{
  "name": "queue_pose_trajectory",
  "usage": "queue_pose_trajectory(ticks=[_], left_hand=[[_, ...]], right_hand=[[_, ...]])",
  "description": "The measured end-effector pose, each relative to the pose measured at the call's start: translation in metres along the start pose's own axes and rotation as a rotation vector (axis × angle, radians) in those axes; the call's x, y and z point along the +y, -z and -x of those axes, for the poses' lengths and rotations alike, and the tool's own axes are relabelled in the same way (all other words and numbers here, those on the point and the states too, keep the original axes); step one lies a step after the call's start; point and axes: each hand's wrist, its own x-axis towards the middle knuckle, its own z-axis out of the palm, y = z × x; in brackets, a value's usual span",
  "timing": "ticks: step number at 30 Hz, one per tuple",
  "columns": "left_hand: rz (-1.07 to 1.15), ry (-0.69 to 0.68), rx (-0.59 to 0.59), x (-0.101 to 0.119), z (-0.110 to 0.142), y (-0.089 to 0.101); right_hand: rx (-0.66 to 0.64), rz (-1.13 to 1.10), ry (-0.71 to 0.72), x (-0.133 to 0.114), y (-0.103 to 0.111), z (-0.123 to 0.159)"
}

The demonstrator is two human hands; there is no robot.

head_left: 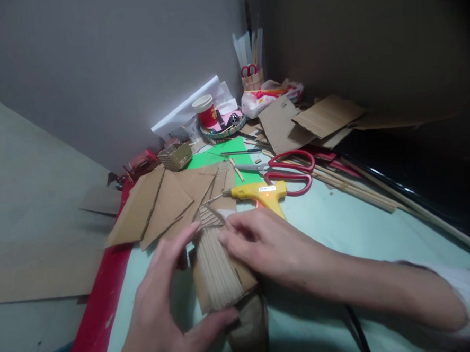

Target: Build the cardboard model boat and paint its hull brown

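Observation:
In front of me stands a small cardboard construction (219, 272) with a ribbed, corrugated strip face and plain brown sides. My left hand (163, 297) spans it, index finger near its top end and thumb pressed at its lower edge. The fingers of my right hand (255, 241) are pinched together at its upper right, with a thin cardboard strip (216, 213) running out from them; their grip is partly hidden. Just beyond lies a yellow hot glue gun (263, 192) with an orange light on, its nozzle pointing left above the construction.
Red-handled scissors (290, 172) lie behind the glue gun on green paper (206, 157). Cardboard sheets (149, 208) spread to the left, with more pieces (329, 117) at the back right. Wooden sticks (355, 190), a red cup (206, 113) and a black panel (418, 180) are around.

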Motion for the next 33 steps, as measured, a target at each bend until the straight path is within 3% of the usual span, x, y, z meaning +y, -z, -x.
queue_pose_trajectory(ticks=[4, 8, 15, 25, 33], left_hand=[[0.055, 0.055, 0.014, 0.0, -0.001, 0.002], [0.088, 0.144, 0.021, -0.006, -0.01, 0.012], [0.01, 0.23, 0.06, -0.012, -0.032, 0.034], [-0.048, 0.205, 0.021, -0.036, -0.065, 0.059], [0.036, 0.072, 0.027, -0.061, -0.092, 0.073]], right_hand=[[-0.001, -0.008, 0.036, -0.004, 0.007, 0.004], [0.08, -0.048, 0.113, -0.006, 0.019, 0.006], [0.149, -0.004, 0.101, 0.003, 0.031, -0.003], [0.127, 0.002, 0.119, 0.009, 0.026, -0.002], [0.115, 0.021, 0.154, 0.019, 0.018, -0.009]])
